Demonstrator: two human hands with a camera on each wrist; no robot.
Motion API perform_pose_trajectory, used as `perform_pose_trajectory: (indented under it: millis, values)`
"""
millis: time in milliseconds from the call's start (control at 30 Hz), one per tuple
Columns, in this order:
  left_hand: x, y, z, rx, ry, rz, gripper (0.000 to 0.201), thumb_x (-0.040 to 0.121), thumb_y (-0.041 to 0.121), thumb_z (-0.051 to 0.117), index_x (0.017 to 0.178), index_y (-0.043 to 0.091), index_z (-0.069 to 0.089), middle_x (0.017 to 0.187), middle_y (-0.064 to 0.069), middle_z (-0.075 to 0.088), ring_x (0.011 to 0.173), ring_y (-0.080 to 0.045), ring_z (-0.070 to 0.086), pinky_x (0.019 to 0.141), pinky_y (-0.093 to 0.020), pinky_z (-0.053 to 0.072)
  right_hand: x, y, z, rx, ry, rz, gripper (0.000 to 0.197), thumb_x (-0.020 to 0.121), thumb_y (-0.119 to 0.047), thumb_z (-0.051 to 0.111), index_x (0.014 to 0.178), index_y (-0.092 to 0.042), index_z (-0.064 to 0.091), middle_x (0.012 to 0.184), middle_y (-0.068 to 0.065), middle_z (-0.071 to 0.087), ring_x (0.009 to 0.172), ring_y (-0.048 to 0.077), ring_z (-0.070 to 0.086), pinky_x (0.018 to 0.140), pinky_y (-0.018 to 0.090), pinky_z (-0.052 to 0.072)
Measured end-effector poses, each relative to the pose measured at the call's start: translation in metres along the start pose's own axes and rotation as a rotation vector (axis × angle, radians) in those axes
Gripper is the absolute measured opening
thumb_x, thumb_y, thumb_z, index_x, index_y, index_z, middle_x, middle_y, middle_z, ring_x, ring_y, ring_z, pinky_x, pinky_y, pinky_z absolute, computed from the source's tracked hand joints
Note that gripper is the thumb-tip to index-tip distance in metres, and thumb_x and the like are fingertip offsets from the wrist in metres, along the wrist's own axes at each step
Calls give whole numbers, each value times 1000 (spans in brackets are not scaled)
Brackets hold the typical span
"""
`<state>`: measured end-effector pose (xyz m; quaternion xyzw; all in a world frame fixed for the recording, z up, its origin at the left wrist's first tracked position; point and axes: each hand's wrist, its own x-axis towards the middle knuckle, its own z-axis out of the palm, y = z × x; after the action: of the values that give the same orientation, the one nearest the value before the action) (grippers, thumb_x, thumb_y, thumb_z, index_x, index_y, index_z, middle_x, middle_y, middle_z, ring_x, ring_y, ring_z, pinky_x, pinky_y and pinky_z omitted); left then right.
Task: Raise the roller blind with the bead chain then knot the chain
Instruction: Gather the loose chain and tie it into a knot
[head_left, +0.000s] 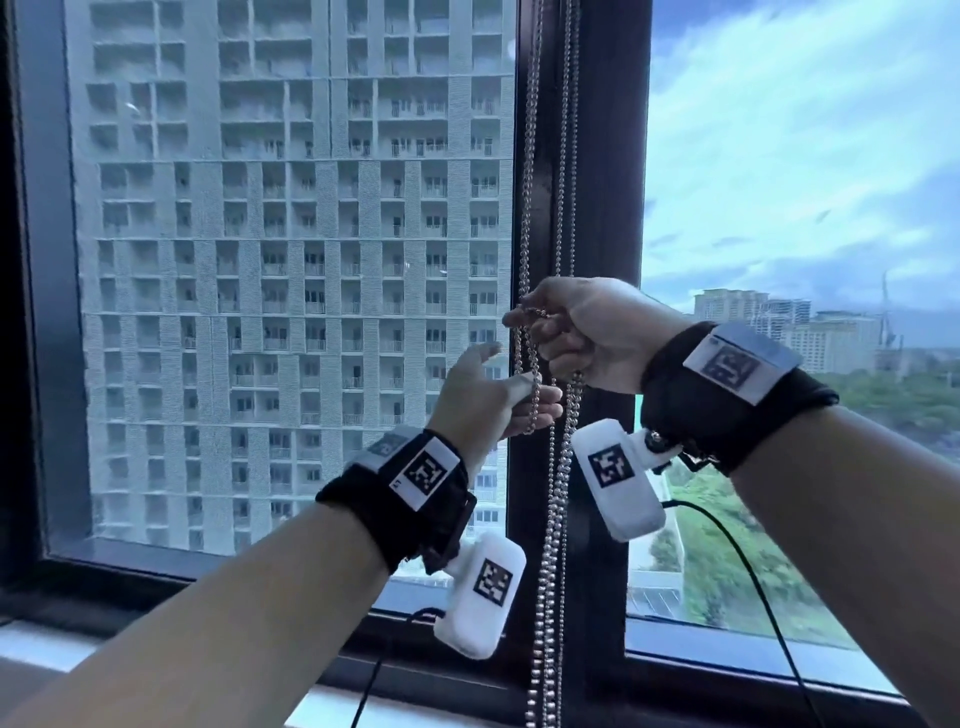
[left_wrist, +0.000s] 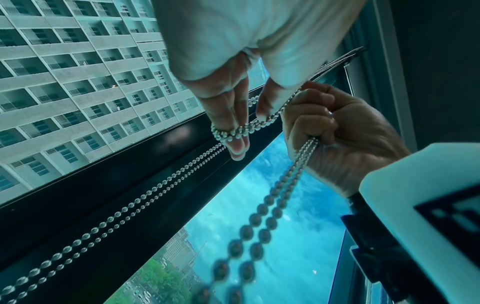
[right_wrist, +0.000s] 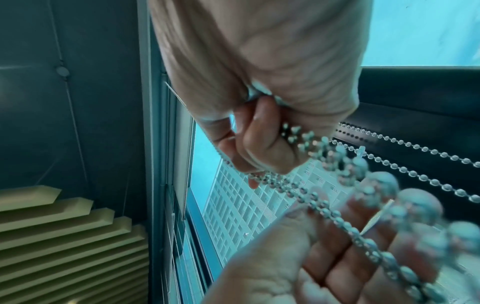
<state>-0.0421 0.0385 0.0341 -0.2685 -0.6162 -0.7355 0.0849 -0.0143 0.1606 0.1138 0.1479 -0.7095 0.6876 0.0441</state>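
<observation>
The silver bead chain (head_left: 563, 218) hangs in double strands along the dark window mullion (head_left: 608, 156). My right hand (head_left: 550, 327) is the upper one; its curled fingers (right_wrist: 262, 142) grip a bunch of chain strands. Just below and to the left, my left hand (head_left: 519, 400) keeps its fingers (left_wrist: 228, 115) straight. A loop of chain (left_wrist: 226, 132) is wound round two of them, and the thumb (left_wrist: 267, 102) touches the strand that runs across to the right fist (left_wrist: 337, 133). The rest of the chain (head_left: 550, 571) hangs slack down to the sill. No blind fabric shows in the head view.
Window glass (head_left: 291, 260) faces a tall apartment block on the left and sky on the right. A pale sill (head_left: 47, 649) runs below the frame. Black cables (head_left: 748, 561) trail from the wrist cameras. A ribbed panel (right_wrist: 64, 236) is on the ceiling behind me.
</observation>
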Motion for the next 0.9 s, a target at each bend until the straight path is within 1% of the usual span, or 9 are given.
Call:
perform_pose_trajectory:
  millis: [100, 233, 333, 400, 467, 567, 733, 833, 900]
  values:
    - [6, -3, -4, 78, 32, 26, 19, 89, 2, 58, 107, -6, 56, 94, -25, 72, 81, -31, 72, 75, -37, 60, -1, 0, 1, -17, -29, 29, 22, 94, -24, 54, 97, -3, 61, 53, -4, 40, 41, 7, 20, 33, 18, 16]
    - [5, -3, -5, 72, 118, 72, 9, 87, 5, 62, 94, -2, 59, 91, -27, 72, 82, -37, 72, 75, -43, 60, 0, 2, 3, -38, -34, 9, 19, 96, -22, 55, 89, -6, 60, 55, -2, 44, 44, 7, 22, 36, 18, 18]
    - [6, -4, -4, 62, 234, 157, 16, 85, 14, 67, 85, -1, 62, 78, -20, 69, 68, -31, 66, 69, -43, 55, 4, 6, 2, -51, 3, -26, 21, 100, -17, 49, 85, -6, 58, 56, 2, 53, 40, 7, 33, 35, 17, 27]
    - [7, -3, -6, 75, 299, 229, 33, 78, 26, 75, 77, -4, 64, 65, -16, 59, 60, -27, 51, 60, -39, 45, 5, 9, 3, -30, 8, -42, 22, 101, -15, 46, 85, -6, 57, 60, 7, 58, 39, 9, 43, 36, 18, 38]
    - [7, -2, -7, 123, 309, 285, 39, 77, 33, 76, 76, -5, 66, 64, -19, 55, 60, -25, 42, 57, -36, 36, 5, 10, 5, -7, 4, -61, 23, 102, -12, 45, 84, -5, 57, 65, 11, 60, 40, 12, 52, 40, 21, 48]
    - [8, -1, -9, 159, 322, 323, 27, 83, 26, 71, 77, 0, 69, 70, -28, 60, 63, -25, 48, 64, -38, 40, 6, 14, 6, -3, 31, -98, 21, 101, -11, 46, 85, -2, 58, 72, 19, 62, 48, 21, 60, 48, 28, 56]
    - [7, -5, -9, 84, 284, 289, 24, 93, 14, 54, 76, 0, 61, 68, -10, 56, 63, -19, 48, 60, -30, 42, 6, 18, 8, -5, 98, -121, 21, 101, -9, 47, 86, 1, 57, 66, 17, 67, 53, 25, 66, 58, 35, 60]
    - [4, -7, -5, 85, 256, 292, 23, 92, 14, 56, 78, -2, 65, 67, -4, 61, 60, -10, 52, 58, -19, 44, 8, 19, 7, 1, 177, -157, 23, 99, -6, 51, 78, 0, 59, 64, 14, 66, 52, 22, 65, 68, 41, 58]
    - [4, -9, -4, 89, 235, 298, 24, 91, 15, 59, 77, -4, 66, 67, -6, 62, 61, -10, 54, 62, -20, 46, 10, 21, 6, 16, 223, -179, 21, 98, -6, 55, 77, -2, 60, 69, 13, 67, 57, 21, 66, 73, 42, 60]
